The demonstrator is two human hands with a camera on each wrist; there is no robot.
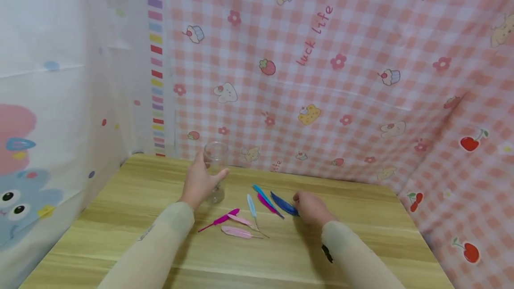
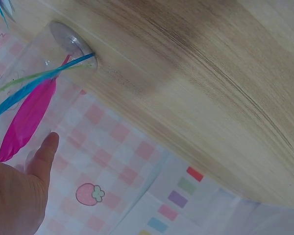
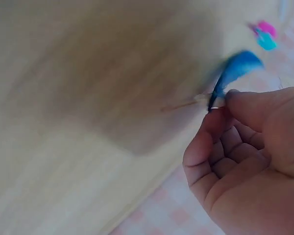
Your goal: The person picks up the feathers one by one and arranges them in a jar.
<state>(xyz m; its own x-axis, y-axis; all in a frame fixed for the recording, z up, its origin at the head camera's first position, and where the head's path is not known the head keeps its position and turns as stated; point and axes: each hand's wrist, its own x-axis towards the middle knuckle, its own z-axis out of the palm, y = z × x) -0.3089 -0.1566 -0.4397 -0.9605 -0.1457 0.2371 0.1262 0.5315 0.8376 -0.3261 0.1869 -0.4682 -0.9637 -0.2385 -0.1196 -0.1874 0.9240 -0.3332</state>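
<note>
While hands (image 1: pixel 201 181) flank feathers (image 1: pixel 236 232), table edges (image 1: pixel 321 179) lie beyond.

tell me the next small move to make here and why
Probably bring the dark blue feather leftward toward the rim of the clear glass. The right hand pinches the feather, and the left hand holds the glass upright, so one hand looks set to steady it.

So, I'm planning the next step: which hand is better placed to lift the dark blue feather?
Probably the right hand: it pinches the dark blue feather, while the left hand holds the clear container.
</note>
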